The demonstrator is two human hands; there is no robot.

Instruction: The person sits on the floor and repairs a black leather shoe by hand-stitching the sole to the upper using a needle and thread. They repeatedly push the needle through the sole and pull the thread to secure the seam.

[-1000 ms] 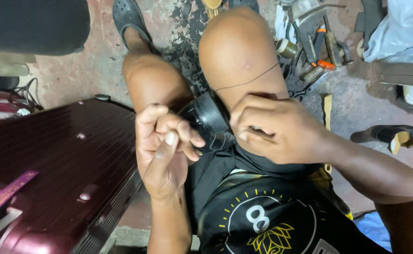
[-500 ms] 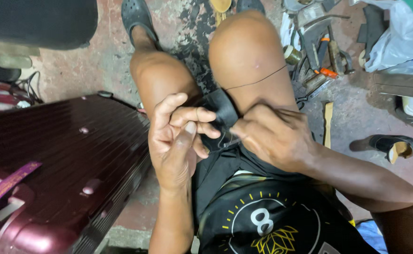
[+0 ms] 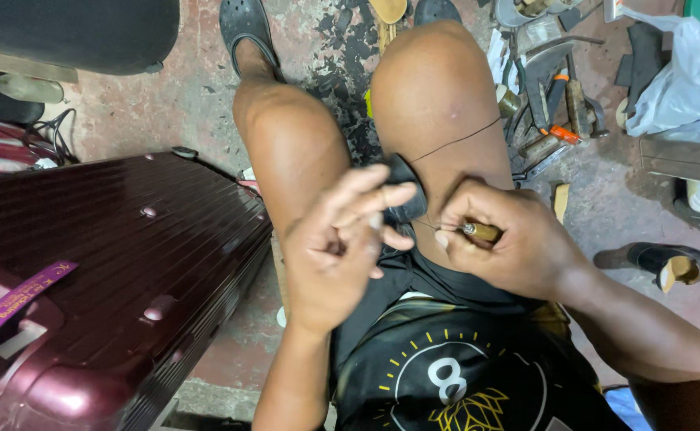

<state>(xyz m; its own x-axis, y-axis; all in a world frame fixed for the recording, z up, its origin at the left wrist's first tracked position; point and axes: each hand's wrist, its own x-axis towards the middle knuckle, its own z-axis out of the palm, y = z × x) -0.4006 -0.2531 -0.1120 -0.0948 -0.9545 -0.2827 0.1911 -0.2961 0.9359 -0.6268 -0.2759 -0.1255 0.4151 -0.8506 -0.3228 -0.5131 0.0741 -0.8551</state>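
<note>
**Awl and thread meet a black piece at the knees**

Seated over a stained concrete floor (image 3: pixel 206 96), you work a small black piece (image 3: pixel 404 185) that lies between your bare knees, resting against the inner right thigh. Your right hand (image 3: pixel 510 243) closes its grip around a wooden-handled awl (image 3: pixel 482 231), fingers curled tight on the handle, the metal collar showing beside the thumb and the tip aimed left toward the black piece. A thin dark thread (image 3: pixel 454 142) runs from the piece up across your right thigh. Your left hand (image 3: pixel 342 247) hovers just in front of the piece, blurred; its grip is half open, the forefinger and middle finger stretched toward the black piece, the thumb tucked below them. Whether those fingertips pinch the thread or the piece's edge cannot be told from this view.

A maroon hard-shell suitcase (image 3: pixel 126 263) lies close at your left, with a purple tag (image 3: pixel 19 299) on its handle. Beyond your right knee, a heap of hand tools (image 3: pixel 553 104) lies on the floor, near a white plastic bag (image 3: pixel 685 76). A dark shoe (image 3: pixel 669 263) sits well apart to the right. Your left foot wears a black clog (image 3: pixel 246 32).
</note>
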